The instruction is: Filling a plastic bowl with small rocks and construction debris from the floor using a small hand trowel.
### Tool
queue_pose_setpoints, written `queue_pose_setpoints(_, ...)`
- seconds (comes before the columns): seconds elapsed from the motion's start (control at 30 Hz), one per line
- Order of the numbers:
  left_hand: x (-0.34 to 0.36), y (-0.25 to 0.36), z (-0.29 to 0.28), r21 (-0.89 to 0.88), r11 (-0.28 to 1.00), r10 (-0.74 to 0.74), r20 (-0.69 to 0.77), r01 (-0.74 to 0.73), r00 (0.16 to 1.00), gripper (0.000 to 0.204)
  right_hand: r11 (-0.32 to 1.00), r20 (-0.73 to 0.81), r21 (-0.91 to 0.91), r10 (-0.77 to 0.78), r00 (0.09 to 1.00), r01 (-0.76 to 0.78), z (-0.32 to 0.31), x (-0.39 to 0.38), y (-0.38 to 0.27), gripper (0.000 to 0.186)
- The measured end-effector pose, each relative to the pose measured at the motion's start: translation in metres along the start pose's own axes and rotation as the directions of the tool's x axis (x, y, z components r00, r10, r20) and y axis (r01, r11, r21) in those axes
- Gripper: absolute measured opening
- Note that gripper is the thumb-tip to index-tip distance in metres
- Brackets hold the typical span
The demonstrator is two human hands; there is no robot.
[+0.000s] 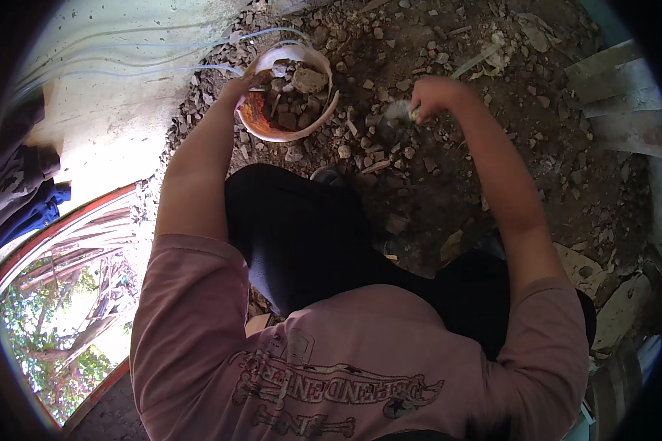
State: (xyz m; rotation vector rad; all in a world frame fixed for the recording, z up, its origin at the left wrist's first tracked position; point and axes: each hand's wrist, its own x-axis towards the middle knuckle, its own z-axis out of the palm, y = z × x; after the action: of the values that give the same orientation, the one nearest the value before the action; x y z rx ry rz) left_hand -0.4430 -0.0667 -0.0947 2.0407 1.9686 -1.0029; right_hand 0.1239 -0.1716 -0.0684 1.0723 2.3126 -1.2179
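Observation:
A round bucket (324, 121), pale outside with an orange patch inside its wall, stands on the rubble at the upper left. Broken stones and bricks (309, 80) fill much of it. My left hand (240, 91) is closed on the bucket's left rim; its fingers are partly hidden. Right of the bucket, my right hand (435, 99) is closed in a fist just above the ground. From its left side juts a small hand tool (399, 111) with a greyish end, smeared by motion, so its exact kind is unclear.
Loose soil and rubble (379, 151) cover the ground around my legs. Thin pale tubes (140, 71) run along the light wall to the bucket. Boards (618, 95) lean at the right. A red-framed opening (73, 294) lies at lower left, dark cloth (26, 184) above it.

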Motion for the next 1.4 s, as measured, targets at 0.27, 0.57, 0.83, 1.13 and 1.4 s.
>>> queue_pose_setpoints(0.27, -0.028, 0.036, -0.024, -0.206, 0.979, 0.019, 0.061, -0.006, 0.998, 0.033, 0.982, -0.414, 0.166, 0.154, 0.897, -0.092, -0.024, 0.013, -0.013, 0.034)
queue_pose_setpoints(0.57, -0.029, 0.029, -0.034, -0.008, 0.993, 0.119, 0.046, -0.119, 0.992, 0.036, 0.972, -0.623, 0.234, 0.137, 0.77, 0.016, 0.099, 0.084, -0.038, 0.043)
queue_pose_setpoints(0.83, -0.017, 0.037, -0.017, -0.412, 0.881, -0.2, 0.121, 0.233, 0.972, 0.04, 0.96, -0.208, 0.244, -0.085, 0.974, 0.136, 0.054, 0.055, -0.009, 0.044)
queue_pose_setpoints(1.13, -0.011, 0.028, -0.017, -0.292, 0.951, -0.085, 0.07, 0.102, 0.994, 0.051, 0.826, -0.313, 0.554, 0.088, 0.946, 0.107, 0.111, 0.097, -0.058, 0.038)
queue_pose_setpoints(1.4, -0.013, 0.006, -0.004, -0.083, 0.996, -0.015, 0.036, 0.018, 0.999, 0.034, 0.401, 0.035, 0.916, -0.072, 0.997, -0.003, 0.09, 0.055, -0.009, 0.037)
